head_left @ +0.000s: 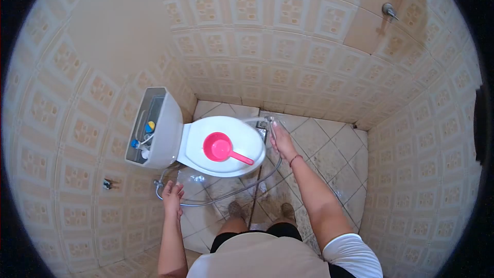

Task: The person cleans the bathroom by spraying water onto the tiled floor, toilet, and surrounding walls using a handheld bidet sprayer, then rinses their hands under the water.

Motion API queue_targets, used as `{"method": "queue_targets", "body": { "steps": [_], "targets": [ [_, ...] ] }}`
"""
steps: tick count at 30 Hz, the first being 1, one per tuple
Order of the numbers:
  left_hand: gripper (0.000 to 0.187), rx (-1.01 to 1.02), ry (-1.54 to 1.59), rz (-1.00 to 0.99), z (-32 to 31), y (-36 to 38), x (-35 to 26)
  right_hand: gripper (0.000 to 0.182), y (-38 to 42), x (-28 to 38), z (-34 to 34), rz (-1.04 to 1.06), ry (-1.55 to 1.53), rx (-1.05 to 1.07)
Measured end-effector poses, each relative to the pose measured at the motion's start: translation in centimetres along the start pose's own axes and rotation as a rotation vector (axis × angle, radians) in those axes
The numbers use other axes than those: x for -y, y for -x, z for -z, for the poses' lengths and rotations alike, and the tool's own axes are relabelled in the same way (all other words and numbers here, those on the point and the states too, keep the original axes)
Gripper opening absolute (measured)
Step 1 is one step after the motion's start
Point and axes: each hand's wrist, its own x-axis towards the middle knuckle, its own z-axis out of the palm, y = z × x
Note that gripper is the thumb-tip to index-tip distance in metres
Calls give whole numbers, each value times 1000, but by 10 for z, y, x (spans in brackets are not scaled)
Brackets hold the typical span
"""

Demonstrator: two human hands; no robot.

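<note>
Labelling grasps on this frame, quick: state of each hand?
Left hand: closed on the hose near the wall valve.
Right hand: closed on the sprayer head beside the toilet.

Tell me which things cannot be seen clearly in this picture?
- Head view: sprayer head in right hand, blurred and partly covered by fingers.
- Hose end under left hand, hidden beside the toilet.
- Open tank parts: too small.
</note>
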Motion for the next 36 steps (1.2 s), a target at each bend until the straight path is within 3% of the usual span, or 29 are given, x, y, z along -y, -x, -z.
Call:
{"method": "queue_targets", "body": {
  "steps": [3,5,7,10,12,17,20,25,29,33,36],
  "targets": [
    [40,3,8,5,17,-24,-8,51,-41,30,-42,34,106,-20],
    [49,49,-25,49,28,-38,-13,51,-59,52,-73,31,115,-54],
    [53,60,-33,67,38,-49,-19,52,-64,81,-106,27,114,94],
    [36,1,-16,42,48,-61,-25,52,-83,105,-150,24,136,140],
    [35,-9,12,47,57,-69,-27,52,-94,116,-176,22,162,54],
    [31,-45,64,68,86,-92,-26,53,-107,136,-232,-29,96,190],
    [28,-64,96,73,103,-96,-24,53,-110,142,-260,111,209,115],
    [25,-46,146,85,130,-105,-15,54,-120,144,-286,47,198,155],
    [23,-70,172,98,135,-97,-12,54,-121,137,-294,169,242,32],
    [21,-116,205,104,127,-95,-13,53,-113,131,-294,56,128,148],
    [21,-94,190,112,128,-95,-7,52,-105,123,-291,164,138,40]
  ]
}}
